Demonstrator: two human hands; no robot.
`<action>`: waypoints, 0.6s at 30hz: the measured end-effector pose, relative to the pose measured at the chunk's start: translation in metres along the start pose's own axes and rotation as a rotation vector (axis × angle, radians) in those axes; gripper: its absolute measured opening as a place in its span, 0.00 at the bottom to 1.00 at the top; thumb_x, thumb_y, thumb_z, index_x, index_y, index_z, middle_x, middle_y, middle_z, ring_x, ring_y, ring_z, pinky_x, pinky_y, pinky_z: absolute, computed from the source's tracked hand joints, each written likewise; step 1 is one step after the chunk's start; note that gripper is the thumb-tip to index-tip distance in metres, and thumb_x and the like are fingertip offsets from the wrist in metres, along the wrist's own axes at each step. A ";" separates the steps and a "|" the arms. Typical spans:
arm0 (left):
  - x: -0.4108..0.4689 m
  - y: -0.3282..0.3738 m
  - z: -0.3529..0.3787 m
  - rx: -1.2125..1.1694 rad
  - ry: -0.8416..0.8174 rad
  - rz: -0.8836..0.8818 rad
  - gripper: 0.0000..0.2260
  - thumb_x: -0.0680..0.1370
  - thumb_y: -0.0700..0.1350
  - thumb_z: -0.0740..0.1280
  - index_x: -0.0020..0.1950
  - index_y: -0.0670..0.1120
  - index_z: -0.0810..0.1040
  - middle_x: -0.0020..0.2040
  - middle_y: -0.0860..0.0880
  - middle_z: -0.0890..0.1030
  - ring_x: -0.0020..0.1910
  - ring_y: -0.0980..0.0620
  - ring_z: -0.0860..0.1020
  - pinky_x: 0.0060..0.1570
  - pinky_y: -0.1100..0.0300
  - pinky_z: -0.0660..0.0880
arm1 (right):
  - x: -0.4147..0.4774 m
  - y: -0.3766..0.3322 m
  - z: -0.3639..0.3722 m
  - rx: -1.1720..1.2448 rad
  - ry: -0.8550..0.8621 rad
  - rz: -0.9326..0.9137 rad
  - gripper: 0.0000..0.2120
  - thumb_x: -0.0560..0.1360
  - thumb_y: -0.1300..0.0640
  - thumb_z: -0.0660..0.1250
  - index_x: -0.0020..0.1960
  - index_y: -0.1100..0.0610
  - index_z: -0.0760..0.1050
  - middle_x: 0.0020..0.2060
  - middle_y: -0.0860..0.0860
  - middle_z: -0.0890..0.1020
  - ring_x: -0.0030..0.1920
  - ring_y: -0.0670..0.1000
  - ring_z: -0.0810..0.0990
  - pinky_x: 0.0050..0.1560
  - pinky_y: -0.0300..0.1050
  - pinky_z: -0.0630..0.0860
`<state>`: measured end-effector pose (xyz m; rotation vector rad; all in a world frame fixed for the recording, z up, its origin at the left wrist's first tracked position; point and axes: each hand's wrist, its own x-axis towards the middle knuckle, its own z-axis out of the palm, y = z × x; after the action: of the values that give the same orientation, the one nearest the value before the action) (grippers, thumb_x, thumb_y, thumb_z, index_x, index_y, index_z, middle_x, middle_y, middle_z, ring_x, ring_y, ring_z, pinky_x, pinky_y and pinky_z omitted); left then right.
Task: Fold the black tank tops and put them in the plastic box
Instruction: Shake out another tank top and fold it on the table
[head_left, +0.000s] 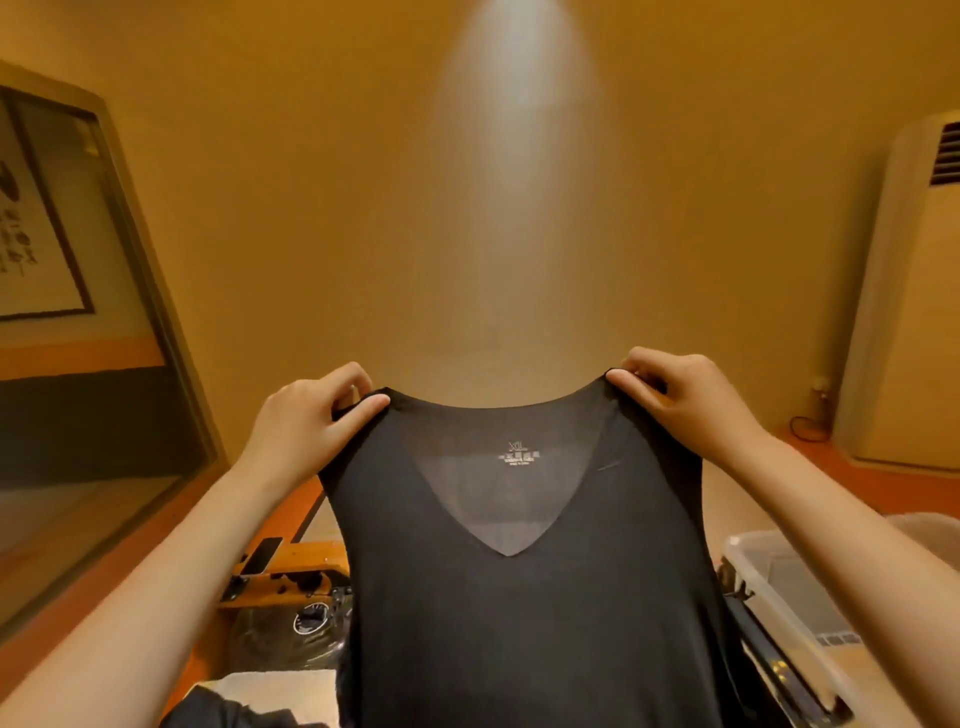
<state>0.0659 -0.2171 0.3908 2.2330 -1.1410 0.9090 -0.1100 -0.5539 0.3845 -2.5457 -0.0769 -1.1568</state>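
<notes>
A black V-neck tank top (524, 613) hangs in the air in front of me, spread wide, with an XL label below the back neckline. My left hand (311, 415) pinches its left shoulder strap. My right hand (680, 400) pinches the right strap at the same height. The clear plastic box (769, 587) stands low on the right, partly hidden behind the top and my right forearm. The top's hem is out of view below.
An orange and black machine with a round gauge (311, 618) sits low on the left behind the top. More dark cloth (223, 712) lies at the bottom left. A tall white air conditioner (914, 291) stands at the right wall, a framed picture (31, 218) on the left.
</notes>
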 end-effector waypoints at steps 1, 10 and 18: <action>0.001 -0.014 0.022 -0.007 -0.037 -0.021 0.12 0.78 0.60 0.62 0.44 0.52 0.73 0.30 0.52 0.75 0.31 0.52 0.74 0.31 0.56 0.71 | 0.000 0.012 0.019 -0.005 -0.038 0.044 0.16 0.75 0.40 0.58 0.44 0.51 0.77 0.32 0.47 0.79 0.32 0.48 0.77 0.34 0.50 0.76; -0.037 -0.107 0.249 -0.017 -0.457 -0.114 0.11 0.80 0.57 0.61 0.43 0.51 0.69 0.34 0.53 0.74 0.38 0.49 0.75 0.30 0.56 0.64 | -0.041 0.133 0.224 -0.055 -0.385 0.481 0.13 0.79 0.47 0.62 0.46 0.55 0.79 0.38 0.53 0.81 0.39 0.52 0.78 0.43 0.57 0.77; -0.102 -0.126 0.369 0.063 -0.588 -0.195 0.13 0.82 0.57 0.56 0.51 0.49 0.70 0.42 0.48 0.80 0.41 0.46 0.79 0.30 0.56 0.69 | -0.098 0.169 0.325 -0.273 -0.476 0.721 0.13 0.80 0.44 0.59 0.43 0.50 0.73 0.42 0.54 0.82 0.47 0.60 0.79 0.39 0.49 0.71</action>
<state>0.2530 -0.3383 0.0554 2.6970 -1.1039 0.2065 0.0910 -0.5973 0.0663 -2.6453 0.8583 -0.2952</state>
